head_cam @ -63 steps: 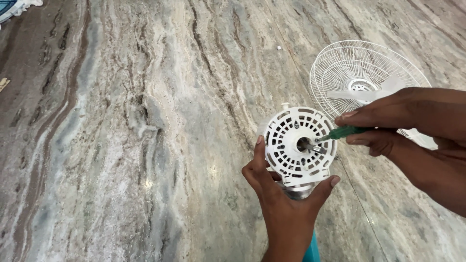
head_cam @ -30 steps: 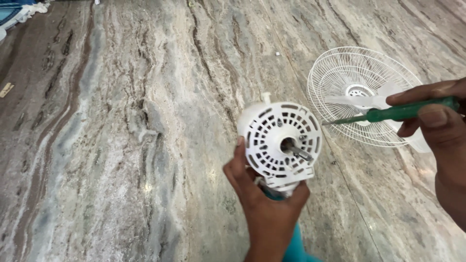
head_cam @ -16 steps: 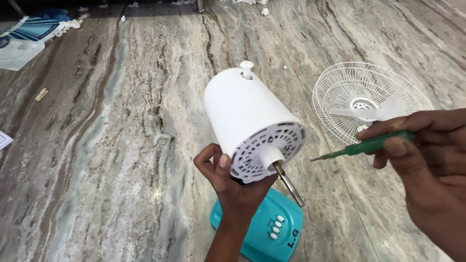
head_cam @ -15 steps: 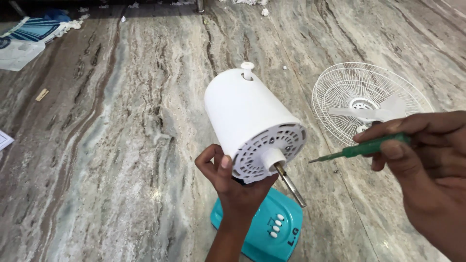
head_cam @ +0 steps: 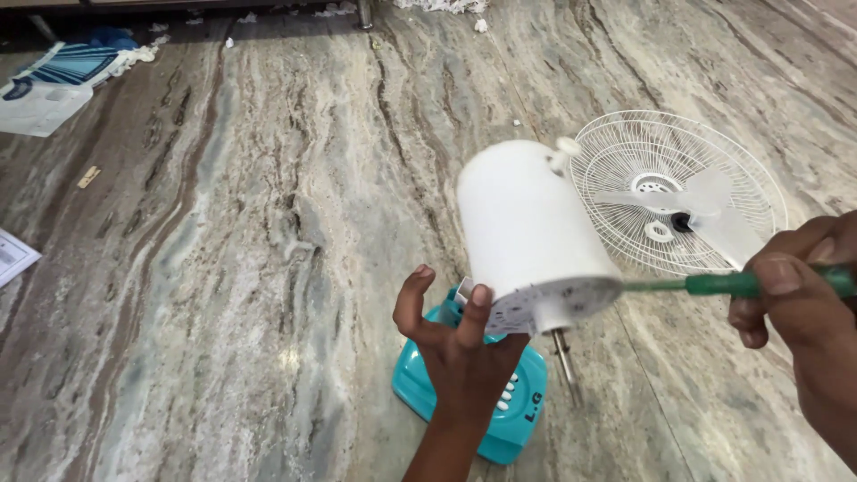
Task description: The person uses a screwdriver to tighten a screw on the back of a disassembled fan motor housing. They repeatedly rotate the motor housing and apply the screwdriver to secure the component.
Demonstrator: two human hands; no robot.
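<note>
A blue-and-white striped package is seen at the far left corner of the marble floor, with a flat pale wrapper against it, and a white printed sheet is cut off at the left edge; small white scraps are scattered along the far edge. The white motor housing of a table fan, a smooth plastic cylinder with a small knob on top, is tilted over the teal base, which is stood near the floor's near edge and is marked with dark letters and a row of white buttons. The housing's slotted front face is seen only edge-on, and a bare metal shaft is pointed downward from it. The left hand is pressed against the housing's lower rim, fingers spread and partly open. The right hand, cut off at the right edge, is clenched around a green-handled screwdriver, whose tip is hidden at the housing's face. Behind, a white wire fan guard is laid flat on the veined grey stone, with translucent blades resting in it.
</note>
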